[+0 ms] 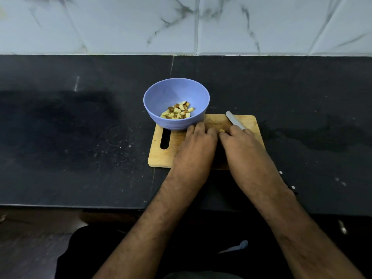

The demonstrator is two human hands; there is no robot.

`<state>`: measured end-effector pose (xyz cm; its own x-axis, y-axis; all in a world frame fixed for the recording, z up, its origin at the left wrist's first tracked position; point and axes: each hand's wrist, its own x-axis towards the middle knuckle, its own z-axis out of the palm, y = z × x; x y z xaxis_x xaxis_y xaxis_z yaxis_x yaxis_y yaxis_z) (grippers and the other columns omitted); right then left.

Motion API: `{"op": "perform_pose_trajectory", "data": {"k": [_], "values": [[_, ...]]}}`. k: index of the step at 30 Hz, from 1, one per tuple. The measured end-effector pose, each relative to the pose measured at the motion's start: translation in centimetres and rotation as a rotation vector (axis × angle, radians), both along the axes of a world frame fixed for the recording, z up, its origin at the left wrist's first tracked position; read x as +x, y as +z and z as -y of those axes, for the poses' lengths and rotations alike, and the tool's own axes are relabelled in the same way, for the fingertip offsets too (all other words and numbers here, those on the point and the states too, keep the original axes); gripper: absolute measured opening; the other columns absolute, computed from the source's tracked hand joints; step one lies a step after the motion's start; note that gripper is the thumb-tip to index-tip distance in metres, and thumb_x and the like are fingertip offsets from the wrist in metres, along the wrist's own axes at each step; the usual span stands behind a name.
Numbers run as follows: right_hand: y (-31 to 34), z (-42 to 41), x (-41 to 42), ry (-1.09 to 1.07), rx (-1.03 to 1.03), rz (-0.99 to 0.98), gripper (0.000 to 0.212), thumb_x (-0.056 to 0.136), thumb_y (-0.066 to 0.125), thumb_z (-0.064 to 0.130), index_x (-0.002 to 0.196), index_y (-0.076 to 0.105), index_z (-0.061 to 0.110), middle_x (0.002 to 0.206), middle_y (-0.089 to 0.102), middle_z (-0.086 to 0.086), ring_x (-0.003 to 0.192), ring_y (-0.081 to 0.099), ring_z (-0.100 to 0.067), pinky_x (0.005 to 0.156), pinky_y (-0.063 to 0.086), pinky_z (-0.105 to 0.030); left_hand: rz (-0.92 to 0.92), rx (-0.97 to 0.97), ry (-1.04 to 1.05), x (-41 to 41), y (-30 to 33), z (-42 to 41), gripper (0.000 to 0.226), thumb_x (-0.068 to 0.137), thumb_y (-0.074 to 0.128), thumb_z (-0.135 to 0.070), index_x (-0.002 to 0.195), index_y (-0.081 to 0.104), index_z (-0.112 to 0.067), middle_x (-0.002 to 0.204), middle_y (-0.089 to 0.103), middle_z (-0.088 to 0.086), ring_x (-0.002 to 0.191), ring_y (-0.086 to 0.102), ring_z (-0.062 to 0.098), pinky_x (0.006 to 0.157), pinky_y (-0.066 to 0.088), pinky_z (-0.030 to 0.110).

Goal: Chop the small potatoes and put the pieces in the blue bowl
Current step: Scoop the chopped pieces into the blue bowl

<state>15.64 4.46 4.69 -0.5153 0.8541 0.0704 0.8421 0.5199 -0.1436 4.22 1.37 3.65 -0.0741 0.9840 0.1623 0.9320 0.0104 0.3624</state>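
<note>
A blue bowl (pixel 176 91) stands on the far left corner of a wooden cutting board (pixel 161 156) and holds several chopped potato pieces (pixel 178 112). My left hand (pixel 198 141) lies palm down on the board, fingers curled over something hidden beneath them. My right hand (pixel 239 143) grips a knife, whose grey blade (pixel 234 122) points away to the far left. A small potato piece (pixel 222 130) shows between the fingertips of both hands.
The board lies on a black stone counter (pixel 80 127) near its front edge. A marble tiled wall (pixel 181 25) rises behind. Wet dark patches mark the counter left and right of the board.
</note>
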Motion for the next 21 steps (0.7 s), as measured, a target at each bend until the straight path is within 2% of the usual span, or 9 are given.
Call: {"op": "perform_pose_trajectory", "data": {"k": [2, 4, 6, 7, 9, 10, 14, 17, 21], "values": [[-0.1, -0.5, 0.0, -0.051, -0.002, -0.050, 0.015, 0.089, 0.059, 0.007, 0.095, 0.059, 0.020, 0.094, 0.048, 0.000, 0.095, 0.055, -0.021, 0.071, 0.051, -0.037, 0.014, 0.002, 0.021, 0.1, 0.0, 0.0, 0.028, 0.095, 0.053, -0.004, 0.121, 0.052, -0.014, 0.129, 0.046, 0.007, 0.121, 0.042, 0.022, 0.093, 0.036, 0.028], [-0.4, -1.1, 0.3, -0.126, 0.002, -0.162, 0.010, 0.091, 0.058, 0.010, 0.086, 0.062, 0.017, 0.097, 0.057, -0.004, 0.081, 0.057, -0.019, 0.064, 0.049, -0.036, 0.037, 0.027, 0.052, 0.3, 0.0, 0.3, 0.026, 0.095, 0.053, -0.004, 0.119, 0.054, -0.015, 0.125, 0.048, 0.006, 0.115, 0.043, 0.020, 0.085, 0.034, 0.025], [-0.2, -1.6, 0.7, -0.169, -0.029, -0.296, 0.013, 0.093, 0.060, 0.013, 0.097, 0.072, 0.016, 0.105, 0.067, -0.006, 0.082, 0.062, -0.018, 0.071, 0.054, -0.035, 0.062, 0.050, 0.060, 0.4, -0.2, 0.6, 0.026, 0.094, 0.053, -0.002, 0.115, 0.056, -0.015, 0.120, 0.049, 0.005, 0.110, 0.044, 0.019, 0.081, 0.033, 0.023], [0.1, -1.7, 0.9, -0.184, -0.060, -0.335, 0.017, 0.094, 0.061, 0.015, 0.104, 0.074, 0.018, 0.105, 0.069, -0.004, 0.083, 0.064, -0.015, 0.073, 0.055, -0.028, 0.085, 0.062, 0.060, 0.5, -0.3, 0.6, 0.026, 0.093, 0.053, 0.000, 0.113, 0.057, -0.016, 0.118, 0.051, 0.005, 0.108, 0.046, 0.019, 0.081, 0.038, 0.025], [0.7, -1.8, 1.3, -0.208, -0.096, -0.396, 0.021, 0.094, 0.063, 0.018, 0.111, 0.074, 0.025, 0.105, 0.071, 0.004, 0.078, 0.060, -0.003, 0.064, 0.044, -0.005, 0.136, 0.090, 0.061, 0.5, -0.3, 0.7, 0.025, 0.092, 0.053, 0.002, 0.109, 0.061, -0.015, 0.112, 0.054, 0.005, 0.103, 0.050, 0.020, 0.083, 0.047, 0.032], [1.0, -1.8, 1.5, -0.219, -0.091, -0.426, 0.021, 0.094, 0.064, 0.020, 0.111, 0.074, 0.027, 0.106, 0.070, 0.007, 0.077, 0.058, -0.001, 0.061, 0.039, -0.002, 0.159, 0.109, 0.058, 0.4, -0.2, 0.7, 0.024, 0.092, 0.053, 0.002, 0.106, 0.062, -0.015, 0.109, 0.055, 0.006, 0.100, 0.052, 0.021, 0.082, 0.049, 0.036], [1.7, -2.2, 1.6, -0.218, -0.089, -0.447, 0.021, 0.094, 0.065, 0.022, 0.112, 0.073, 0.030, 0.115, 0.069, 0.008, 0.093, 0.062, -0.005, 0.067, 0.039, -0.009, 0.244, 0.251, 0.042, 0.3, 1.1, 0.6, 0.026, 0.089, 0.058, 0.004, 0.107, 0.068, -0.012, 0.105, 0.060, 0.006, 0.099, 0.057, 0.021, 0.080, 0.053, 0.040], [2.9, -2.4, 1.2, -0.182, -0.056, -0.465, 0.021, 0.094, 0.064, 0.022, 0.112, 0.072, 0.030, 0.111, 0.069, 0.010, 0.083, 0.056, 0.002, 0.059, 0.035, -0.002, 0.273, 0.387, 0.063, -0.5, 2.7, 0.5, 0.028, 0.089, 0.058, 0.004, 0.110, 0.070, -0.009, 0.107, 0.064, 0.008, 0.101, 0.059, 0.024, 0.083, 0.052, 0.040], [5.7, -2.5, -0.4, -0.071, 0.028, -0.606, 0.018, 0.093, 0.067, 0.020, 0.106, 0.076, 0.027, 0.100, 0.071, 0.014, 0.079, 0.060, 0.004, 0.063, 0.038, 0.004, 0.267, 0.497, 0.132, -2.6, 4.7, 0.2, 0.025, 0.090, 0.058, 0.003, 0.108, 0.071, -0.007, 0.107, 0.065, 0.009, 0.096, 0.061, 0.027, 0.079, 0.053, 0.042]]}}
